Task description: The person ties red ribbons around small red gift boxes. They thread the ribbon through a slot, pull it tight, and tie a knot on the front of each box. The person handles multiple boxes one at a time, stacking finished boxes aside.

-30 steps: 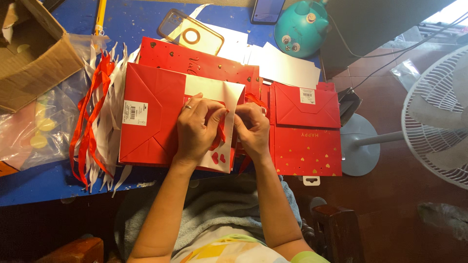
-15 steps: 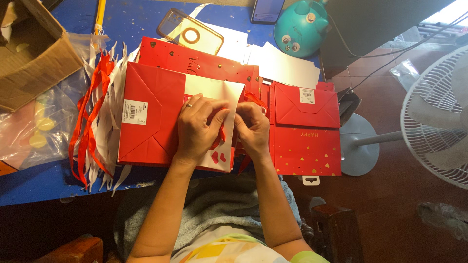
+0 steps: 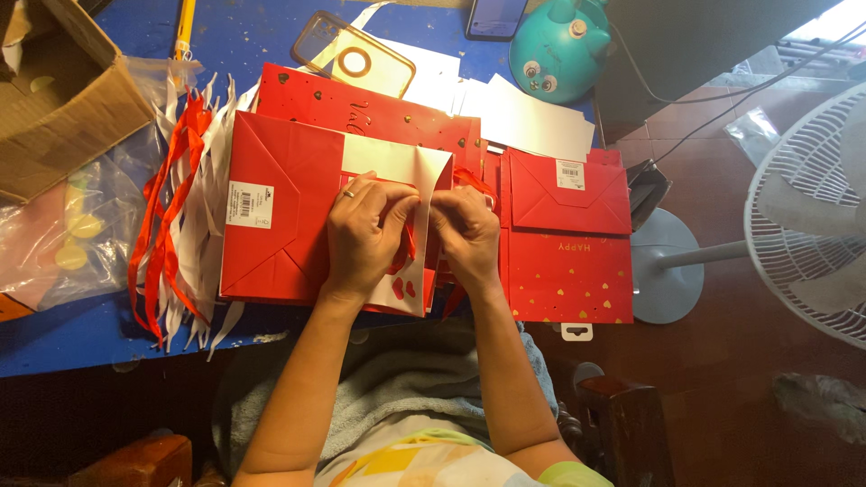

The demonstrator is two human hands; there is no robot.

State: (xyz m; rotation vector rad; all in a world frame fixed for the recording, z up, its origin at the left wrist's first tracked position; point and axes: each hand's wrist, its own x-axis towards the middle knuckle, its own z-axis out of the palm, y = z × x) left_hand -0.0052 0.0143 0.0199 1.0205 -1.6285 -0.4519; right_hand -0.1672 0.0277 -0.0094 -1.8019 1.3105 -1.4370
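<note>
Left of bag [image 3: 280, 221], ribbons [image 3: 176, 207]

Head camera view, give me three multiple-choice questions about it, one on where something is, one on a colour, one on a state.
1. Where is the cardboard box?
A. top left of the blue table
B. on the floor by the fan
C. in the person's lap

2. What colour is the gift bag under the hands?
A. green
B. red
C. black

3. What are the left hand and right hand doing?
A. resting apart, empty
B. both pinching at the bag's open end
C. holding the phone

Answers: 1 A, the box sits at the table's upper left corner. 2 B, its paper is red. 3 B, the fingertips meet at the bag's white-lined mouth.
</note>
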